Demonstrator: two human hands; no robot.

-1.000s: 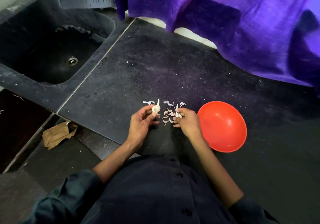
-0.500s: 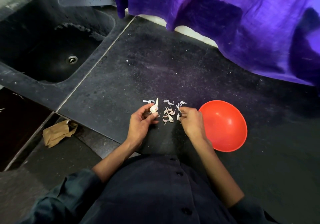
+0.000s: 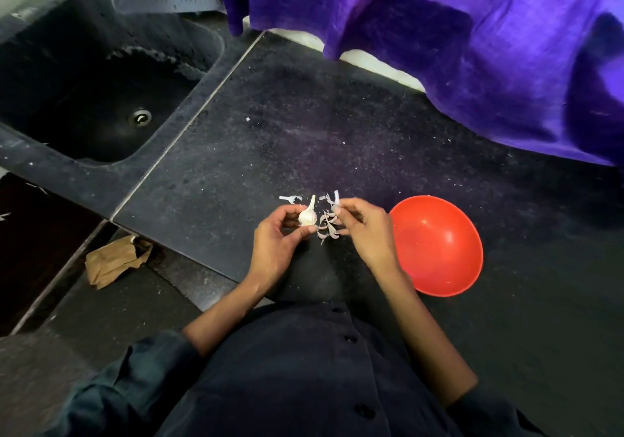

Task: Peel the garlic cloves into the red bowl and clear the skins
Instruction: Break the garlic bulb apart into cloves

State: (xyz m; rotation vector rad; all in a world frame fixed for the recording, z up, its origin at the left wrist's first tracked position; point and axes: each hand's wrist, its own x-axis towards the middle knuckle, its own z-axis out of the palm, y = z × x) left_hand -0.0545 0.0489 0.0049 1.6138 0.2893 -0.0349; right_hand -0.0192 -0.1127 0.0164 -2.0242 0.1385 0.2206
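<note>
Head-camera view: one round red plastic bowl is seen on the dark speckled stone counter at the right, with only a few pale flecks visible inside it, and one black sunken sink lies at the far left with nothing seen in it but its drain. One white garlic bulb is held over the counter in the curled fingers of the left hand, its long axis running near to far with the stem pointing to the far side. A strip of papery skin is pinched by the blurred right hand just right of the bulb, above one small heap of pale garlic skins whose pieces cannot be counted.
</note>
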